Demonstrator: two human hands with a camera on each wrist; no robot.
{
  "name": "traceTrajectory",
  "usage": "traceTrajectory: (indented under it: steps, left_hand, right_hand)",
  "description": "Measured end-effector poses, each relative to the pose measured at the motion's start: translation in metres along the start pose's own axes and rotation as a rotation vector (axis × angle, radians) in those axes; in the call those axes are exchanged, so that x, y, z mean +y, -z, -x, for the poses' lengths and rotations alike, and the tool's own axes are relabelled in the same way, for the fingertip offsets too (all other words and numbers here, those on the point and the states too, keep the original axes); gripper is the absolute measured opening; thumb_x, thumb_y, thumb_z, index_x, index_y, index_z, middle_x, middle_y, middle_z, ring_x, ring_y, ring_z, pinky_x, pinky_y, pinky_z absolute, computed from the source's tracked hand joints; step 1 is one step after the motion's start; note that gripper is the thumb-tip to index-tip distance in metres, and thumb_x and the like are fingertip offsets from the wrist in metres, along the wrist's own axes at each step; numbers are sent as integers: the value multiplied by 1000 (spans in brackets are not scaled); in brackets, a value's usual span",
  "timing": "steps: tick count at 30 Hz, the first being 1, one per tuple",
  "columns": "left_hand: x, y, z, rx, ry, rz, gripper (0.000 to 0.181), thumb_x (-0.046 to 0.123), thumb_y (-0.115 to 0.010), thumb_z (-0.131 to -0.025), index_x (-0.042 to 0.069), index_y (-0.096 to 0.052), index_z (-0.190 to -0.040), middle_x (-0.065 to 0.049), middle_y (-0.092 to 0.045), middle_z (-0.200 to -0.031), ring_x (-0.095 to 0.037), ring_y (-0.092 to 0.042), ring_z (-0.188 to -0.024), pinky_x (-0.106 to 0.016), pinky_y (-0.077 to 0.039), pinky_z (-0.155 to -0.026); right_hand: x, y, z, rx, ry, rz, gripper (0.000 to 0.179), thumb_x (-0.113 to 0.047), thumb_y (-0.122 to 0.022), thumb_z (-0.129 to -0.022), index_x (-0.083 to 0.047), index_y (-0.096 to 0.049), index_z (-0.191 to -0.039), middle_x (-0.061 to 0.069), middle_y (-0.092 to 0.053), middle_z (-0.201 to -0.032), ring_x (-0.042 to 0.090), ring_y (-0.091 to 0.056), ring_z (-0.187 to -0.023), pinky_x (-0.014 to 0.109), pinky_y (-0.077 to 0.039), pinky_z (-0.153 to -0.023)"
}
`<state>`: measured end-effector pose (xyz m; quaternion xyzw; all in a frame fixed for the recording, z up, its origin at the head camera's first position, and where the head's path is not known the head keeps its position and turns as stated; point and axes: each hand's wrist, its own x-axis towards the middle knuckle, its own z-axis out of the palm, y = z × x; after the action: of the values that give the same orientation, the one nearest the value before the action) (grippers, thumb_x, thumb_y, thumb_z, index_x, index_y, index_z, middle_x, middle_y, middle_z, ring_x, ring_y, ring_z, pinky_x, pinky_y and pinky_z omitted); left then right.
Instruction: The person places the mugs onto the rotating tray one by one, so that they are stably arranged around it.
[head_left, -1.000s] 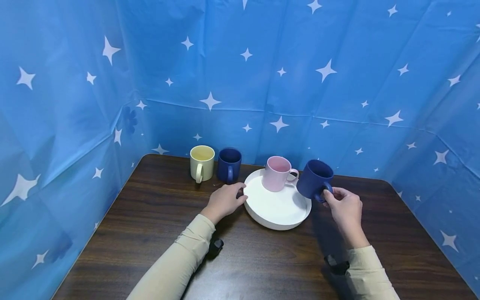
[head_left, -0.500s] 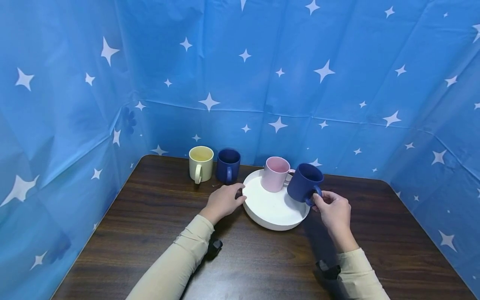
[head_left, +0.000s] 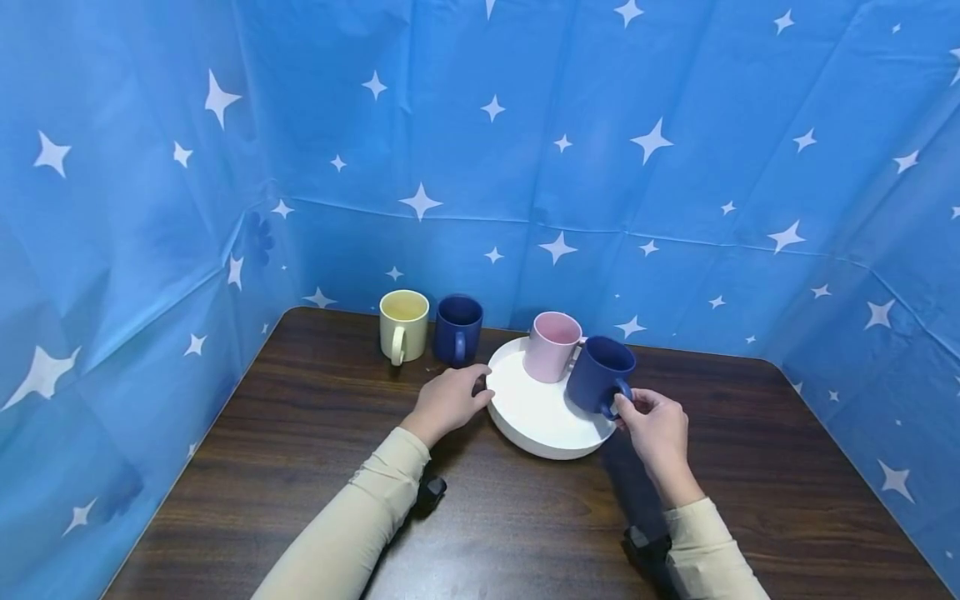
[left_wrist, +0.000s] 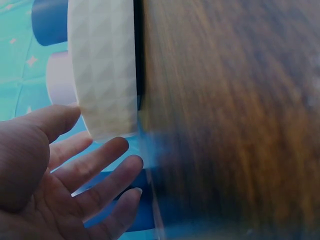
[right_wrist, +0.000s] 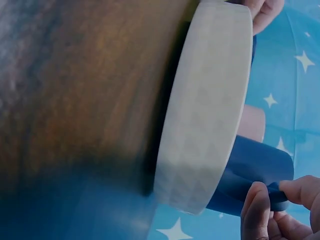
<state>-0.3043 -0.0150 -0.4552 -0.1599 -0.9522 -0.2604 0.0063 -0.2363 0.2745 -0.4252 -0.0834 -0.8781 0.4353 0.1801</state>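
- Blue mug (head_left: 592, 379) had shifted leftward and down, from above the tray's (head_left: 528, 421) right rim to within it, just beside the pink mug (head_left: 547, 358); base contact could not be told.
- Right grip (head_left: 657, 433) pinched its handle.
- Left grip (head_left: 442, 406), fingers loosely spread, touched the tray's left edge.
- Lowering seemed nearly complete, while the yellow mug (head_left: 405, 333) stood left of the tray.

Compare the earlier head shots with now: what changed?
The right grip, pinching a blue mug by its handle throughout, moved it left and lower over the tray, beside the pink mug, mostly hiding that mug's handle. Nothing let go. Unchanged: left grip at the tray's rim, pink mug, yellow mug, other blue mug.
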Motion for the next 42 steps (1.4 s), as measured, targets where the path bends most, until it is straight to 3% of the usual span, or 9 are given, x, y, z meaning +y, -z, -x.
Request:
traceTrajectory:
  steps: [5,17,23,34,42]
  left_hand:
    - [1,1,0,-1,-4,10,41,35,-64,-100,17,-62,-137,-6,-72,-123,-27,-69,-109,-49,-56,-84]
    - [-1,-2,-2,-13,0,11,41,36,-63,-101,18,-61,-138,-6,-71,-124,-27,-69,-109,-49,-56,-84]
    - [-1,-3,-1,-12,5,4,41,36,-63,-101,18,-61,-139,-6,-71,-124,-27,-69,-108,-49,-56,-84]
    - [-1,0,1,-65,43,-5,44,39,-58,-103,23,-54,-144,-8,-66,-133,-30,-67,-114,-54,-54,-84]
    - [-2,-1,-2,-45,36,-1,44,39,-58,-103,23,-55,-143,-11,-63,-137,-31,-61,-122,-54,-54,-89]
  right_hand:
    - [2,-5,1,-7,-6,-4,22,-11,-68,-97,9,-72,-105,21,-73,-89,19,-71,-67,16,-49,-56]
    - [3,-13,6,-1,-5,0,23,-12,-69,-96,10,-72,-105,22,-73,-87,25,-73,-68,13,-49,-57]
    - [1,-13,7,-38,-7,14,24,-13,-70,-97,10,-71,-106,22,-73,-88,22,-72,-68,16,-50,-58]
    - [-4,-16,9,-112,-75,13,23,-14,-72,-96,8,-69,-100,20,-71,-88,20,-71,-69,23,-54,-61]
    - [-8,-16,9,-126,-84,1,22,-13,-72,-96,8,-68,-98,20,-70,-86,19,-70,-68,28,-56,-64]
